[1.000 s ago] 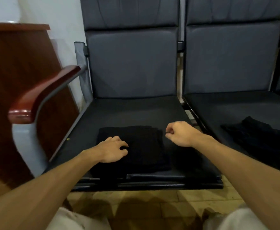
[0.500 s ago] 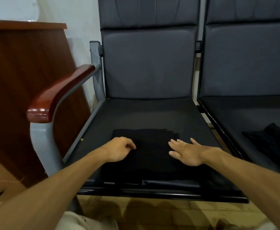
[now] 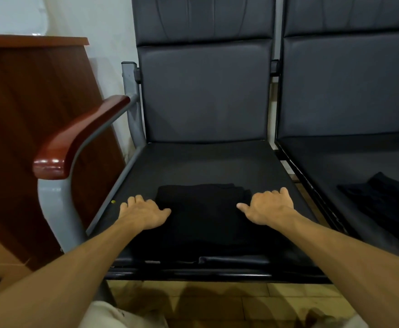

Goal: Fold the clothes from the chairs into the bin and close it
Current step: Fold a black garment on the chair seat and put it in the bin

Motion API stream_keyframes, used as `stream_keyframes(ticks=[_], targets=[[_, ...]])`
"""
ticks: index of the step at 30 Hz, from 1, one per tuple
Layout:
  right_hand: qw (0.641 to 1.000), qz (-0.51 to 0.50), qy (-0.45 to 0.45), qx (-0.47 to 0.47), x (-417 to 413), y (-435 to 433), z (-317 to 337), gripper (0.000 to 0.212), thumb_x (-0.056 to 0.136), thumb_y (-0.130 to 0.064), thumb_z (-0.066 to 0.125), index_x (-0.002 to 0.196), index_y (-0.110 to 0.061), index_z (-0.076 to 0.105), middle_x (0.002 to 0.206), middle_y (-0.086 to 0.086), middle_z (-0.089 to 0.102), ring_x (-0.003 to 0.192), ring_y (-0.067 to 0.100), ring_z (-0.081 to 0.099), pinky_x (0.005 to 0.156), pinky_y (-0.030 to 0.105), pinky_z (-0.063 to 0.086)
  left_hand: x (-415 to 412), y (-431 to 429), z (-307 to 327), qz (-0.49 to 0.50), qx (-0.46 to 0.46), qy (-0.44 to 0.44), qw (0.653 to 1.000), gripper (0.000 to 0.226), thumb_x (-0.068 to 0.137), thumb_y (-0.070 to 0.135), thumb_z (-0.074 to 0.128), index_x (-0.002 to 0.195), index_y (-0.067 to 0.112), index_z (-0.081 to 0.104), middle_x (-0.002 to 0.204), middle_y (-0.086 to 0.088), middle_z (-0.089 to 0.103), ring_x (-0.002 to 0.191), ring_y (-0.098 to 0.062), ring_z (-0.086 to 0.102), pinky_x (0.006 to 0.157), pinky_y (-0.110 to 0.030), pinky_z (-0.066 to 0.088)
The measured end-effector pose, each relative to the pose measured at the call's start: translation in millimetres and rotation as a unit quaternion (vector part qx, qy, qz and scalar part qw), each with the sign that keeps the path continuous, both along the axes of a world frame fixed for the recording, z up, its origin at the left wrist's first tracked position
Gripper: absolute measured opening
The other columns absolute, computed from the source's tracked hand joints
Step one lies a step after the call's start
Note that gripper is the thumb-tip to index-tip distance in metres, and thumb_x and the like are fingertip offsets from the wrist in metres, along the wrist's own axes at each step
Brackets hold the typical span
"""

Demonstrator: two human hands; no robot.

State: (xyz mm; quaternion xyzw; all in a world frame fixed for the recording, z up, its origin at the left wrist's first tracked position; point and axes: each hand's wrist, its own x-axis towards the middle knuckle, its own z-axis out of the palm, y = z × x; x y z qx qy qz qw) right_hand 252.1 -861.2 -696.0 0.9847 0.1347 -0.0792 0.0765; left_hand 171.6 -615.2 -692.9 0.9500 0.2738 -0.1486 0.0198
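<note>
Both arms reach out in front, bare from the elbow down. The left arm (image 3: 63,268) comes in from the bottom left and the right arm (image 3: 347,261) comes in from the bottom right. They slant toward each other, so the hands are closer together than the elbows.

The left hand (image 3: 144,213) lies palm down. Its fingers (image 3: 134,200) point away and bend a little. Its thumb (image 3: 164,211) sticks out to the side, toward the other hand.

The right hand (image 3: 268,205) is level with it and well apart from it, palm down too. Its thumb (image 3: 242,206) sticks out toward the left hand. Both wrists are straight.
</note>
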Motion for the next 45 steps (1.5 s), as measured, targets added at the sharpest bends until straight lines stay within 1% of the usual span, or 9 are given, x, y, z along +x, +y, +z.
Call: stream_keyframes(ticks=[4,8,11,14,17,22,32,38,45], targets=[[0.995,-0.029,0.086,0.044,4,17,-4,0.065,0.092,-0.070,0.031,0.115,-0.018,0.062,0.123,0.004,0.061,0.122,0.024,0.052,0.113,0.043,0.016,0,-7,-2,-0.007,-0.062,-0.013,0.998,0.058,0.095,0.053,0.044,0.135,0.011,0.047,0.147,-0.015,0.035,0.136,-0.032,0.032,0.109,-0.040,0.029],[0.985,-0.035,0.119,0.116,6,32,-4,0.025,0.097,-0.041,0.047,0.092,-0.018,0.057,0.115,0.001,0.062,0.106,0.021,0.054,0.111,0.041,0.020,1,-16,1,0.047,-0.219,-0.147,0.964,0.050,0.099,0.034,0.046,0.136,0.002,0.033,0.124,-0.013,0.050,0.111,-0.026,0.052,0.087,-0.034,0.045],[0.970,-0.047,0.127,0.203,9,35,1,0.023,0.100,-0.033,0.045,0.093,-0.014,0.055,0.113,0.005,0.060,0.096,0.021,0.054,0.097,0.035,0.037,4,-25,9,0.145,-0.368,-0.217,0.892,0.053,0.099,0.019,0.047,0.142,0.000,0.022,0.111,-0.012,0.052,0.097,-0.022,0.053,0.075,-0.031,0.044],[0.947,-0.079,0.126,0.286,8,32,10,0.033,0.102,-0.027,0.045,0.124,-0.004,0.052,0.126,0.012,0.055,0.107,0.025,0.056,0.082,0.031,0.044,4,-25,16,0.272,-0.523,-0.220,0.777,0.032,0.092,0.014,0.055,0.123,0.008,0.047,0.115,-0.017,0.056,0.095,-0.031,0.058,0.067,-0.038,0.050],[0.935,-0.110,0.123,0.315,9,23,8,0.024,0.099,-0.011,0.042,0.121,-0.005,0.051,0.123,0.014,0.052,0.098,0.024,0.054,0.080,0.032,0.044,1,-26,22,0.324,-0.607,-0.178,0.704,0.023,0.094,0.024,0.054,0.107,0.006,0.060,0.102,-0.017,0.064,0.086,-0.031,0.061,0.060,-0.038,0.046],[0.910,-0.169,0.123,0.359,12,8,6,0.029,0.101,-0.020,0.047,0.122,-0.002,0.052,0.123,0.016,0.054,0.111,0.031,0.054,0.081,0.033,0.042,8,-32,20,0.311,-0.549,-0.211,0.746,0.045,0.094,0.015,0.059,0.135,0.008,0.043,0.118,-0.018,0.054,0.086,-0.033,0.057,0.061,-0.043,0.049],[0.925,-0.166,0.057,0.338,5,-22,18,0.031,0.101,-0.032,0.047,0.091,-0.003,0.055,0.110,0.018,0.058,0.101,0.032,0.057,0.078,0.032,0.043,-1,-50,30,0.070,-0.369,-0.346,0.860,0.046,0.098,0.035,0.050,0.139,0.017,0.042,0.140,-0.009,0.049,0.122,-0.027,0.050,0.099,-0.037,0.043],[0.867,-0.128,0.023,0.481,-23,-9,45,0.032,0.102,-0.022,0.040,0.123,-0.004,0.056,0.124,0.011,0.058,0.114,0.028,0.054,0.102,0.041,0.043,-33,-30,65,0.016,-0.326,-0.453,0.830,0.031,0.099,0.039,0.044,0.125,0.025,0.053,0.119,-0.003,0.061,0.107,-0.024,0.058,0.091,-0.041,0.048],[0.789,-0.021,0.116,0.603,-88,75,105,0.015,0.098,-0.021,0.055,0.101,-0.014,0.068,0.104,0.008,0.070,0.095,0.022,0.067,0.090,0.036,0.054,-118,29,106,0.119,-0.420,-0.568,0.698,0.022,0.100,0.031,0.045,0.118,0.024,0.057,0.114,0.000,0.062,0.105,-0.020,0.059,0.092,-0.039,0.049]])
